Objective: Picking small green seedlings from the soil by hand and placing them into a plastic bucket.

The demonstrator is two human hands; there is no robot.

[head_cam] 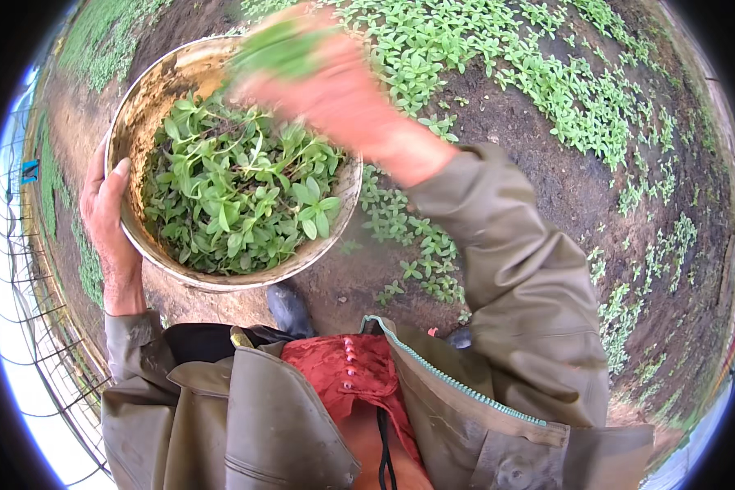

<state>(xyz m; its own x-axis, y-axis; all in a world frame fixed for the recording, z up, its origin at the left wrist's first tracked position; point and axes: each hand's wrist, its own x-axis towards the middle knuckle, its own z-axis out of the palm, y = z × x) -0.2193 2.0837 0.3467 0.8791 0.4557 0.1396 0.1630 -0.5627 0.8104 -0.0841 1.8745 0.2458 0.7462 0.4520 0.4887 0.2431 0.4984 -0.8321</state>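
Observation:
My left hand (107, 226) grips the left rim of a round, soil-stained bucket (150, 131), its thumb hooked over the edge. Inside the bucket lies a heap of leafy green seedlings (239, 190), some with thin stems showing. Over the bucket's far right rim, my right hand (318, 86) is blurred by motion. A green plant bunch (282, 52), also blurred, is held in its fingers. Part of the rim is hidden behind that hand.
Low green plants (441, 49) grow across the dark soil (502, 116) ahead and to the right. One dark boot (289, 309) shows below the bucket. A wire mesh fence (30, 263) curves along the left. My olive waterproof jacket (282, 416) hangs unzipped.

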